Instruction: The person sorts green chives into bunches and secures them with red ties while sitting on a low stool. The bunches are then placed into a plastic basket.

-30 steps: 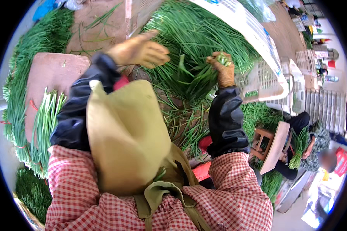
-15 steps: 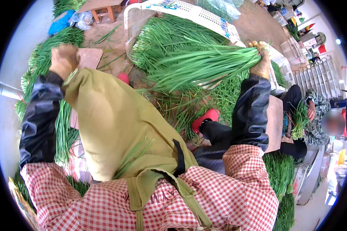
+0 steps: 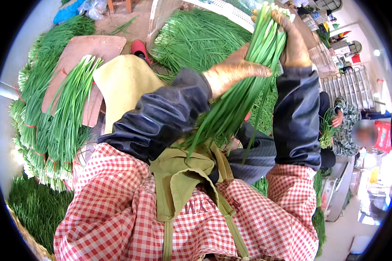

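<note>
My right hand [image 3: 292, 41], in a worn tan glove, grips a bunch of garlic chives [image 3: 262, 54] near its pale stem ends. These ends point up and away from me, while the green leaves hang toward my lap. My left hand [image 3: 233, 71], gloved alike, is around the middle of the bunch. Its thumb lies across the front of the leaves, and the fingers behind are mostly hidden. Left of my knee, another bunch of chives [image 3: 76, 87] rests partly on a reddish-brown board [image 3: 80, 48].
A white plastic crate [image 3: 231, 12] at the far side holds a heap of loose chives [image 3: 196, 39]. Banded bunches [image 3: 30, 130] are stacked along the left wall. At the right, another person [image 3: 346, 126] sits holding chives. A red shoe [image 3: 140, 50] shows beyond my knee.
My left hand has come from the far left to the bunch in my right hand. The bunch has swung from sideways to nearly upright. The bunch on the board at left has come into view.
</note>
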A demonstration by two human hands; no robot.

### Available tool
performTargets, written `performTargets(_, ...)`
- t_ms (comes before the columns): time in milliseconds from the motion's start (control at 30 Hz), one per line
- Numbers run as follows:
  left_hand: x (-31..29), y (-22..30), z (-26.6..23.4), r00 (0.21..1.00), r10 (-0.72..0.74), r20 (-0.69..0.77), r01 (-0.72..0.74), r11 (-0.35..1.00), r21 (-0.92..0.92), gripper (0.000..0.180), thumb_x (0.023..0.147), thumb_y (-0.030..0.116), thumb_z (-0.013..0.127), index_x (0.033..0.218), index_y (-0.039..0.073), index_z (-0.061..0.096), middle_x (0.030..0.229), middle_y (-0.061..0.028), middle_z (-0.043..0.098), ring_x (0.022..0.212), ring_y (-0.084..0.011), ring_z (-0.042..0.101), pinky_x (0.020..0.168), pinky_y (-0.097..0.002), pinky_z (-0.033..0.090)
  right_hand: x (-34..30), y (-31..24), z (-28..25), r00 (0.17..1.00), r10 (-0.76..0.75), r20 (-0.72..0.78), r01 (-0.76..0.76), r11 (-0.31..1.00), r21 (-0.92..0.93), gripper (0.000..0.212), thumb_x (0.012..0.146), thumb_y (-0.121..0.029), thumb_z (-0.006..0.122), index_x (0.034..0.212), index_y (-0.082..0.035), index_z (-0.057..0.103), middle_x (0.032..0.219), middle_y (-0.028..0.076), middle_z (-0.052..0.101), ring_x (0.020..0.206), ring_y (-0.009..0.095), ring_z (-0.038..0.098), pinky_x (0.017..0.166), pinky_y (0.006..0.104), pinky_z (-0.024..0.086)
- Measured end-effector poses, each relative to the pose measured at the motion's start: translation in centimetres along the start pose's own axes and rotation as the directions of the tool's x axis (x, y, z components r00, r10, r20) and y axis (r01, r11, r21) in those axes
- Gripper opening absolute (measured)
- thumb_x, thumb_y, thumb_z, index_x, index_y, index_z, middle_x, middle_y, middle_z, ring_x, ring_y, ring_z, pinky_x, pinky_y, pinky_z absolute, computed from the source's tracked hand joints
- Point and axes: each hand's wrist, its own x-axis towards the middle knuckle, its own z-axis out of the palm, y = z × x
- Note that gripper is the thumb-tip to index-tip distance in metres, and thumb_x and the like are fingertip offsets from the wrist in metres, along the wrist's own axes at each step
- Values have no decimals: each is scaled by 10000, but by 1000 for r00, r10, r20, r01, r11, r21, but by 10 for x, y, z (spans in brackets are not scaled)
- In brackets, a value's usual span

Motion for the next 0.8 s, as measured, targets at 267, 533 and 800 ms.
performTargets(267, -18, -106, -58, 784, -213, -582, -138, 856, -499, 609, 772, 308, 723, 1276, 105, 449, 1136, -52, 558, 1042, -193, 531, 904, -383, 428, -80, 110, 8, 587, 808, -48, -809, 586, -39, 655, 838, -303, 679, 1358, -47, 373, 1192, 81, 547, 1029, 161, 554, 857, 300, 467)
performTargets(533, -75, -205, -105, 478, -878, -17, 24, 33, -999, 654, 838, 526, 583, 1317, 107, 431, 1273, -103, 522, 1146, -309, 504, 981, -524, 413, -12, 213, -39, -226, 969, 105, -970, -213, -118, 330, 869, -322, 644, 1020, -29, 634, 888, 72, 684, 705, 170, 653, 666, 309, 550)
performTargets(800, -116, -245, -135, 741, -601, 298, -604, -791, -94, 554, 917, 462, 407, 1406, 206, 355, 1460, 38, 302, 1339, -262, 251, 1094, -614, 133, -15, 282, -47, -281, 947, 158, -898, -201, -391, 276, 916, -278, 565, 1077, -65, 638, 929, 130, 684, 750, 256, 660, 700, 371, 536)
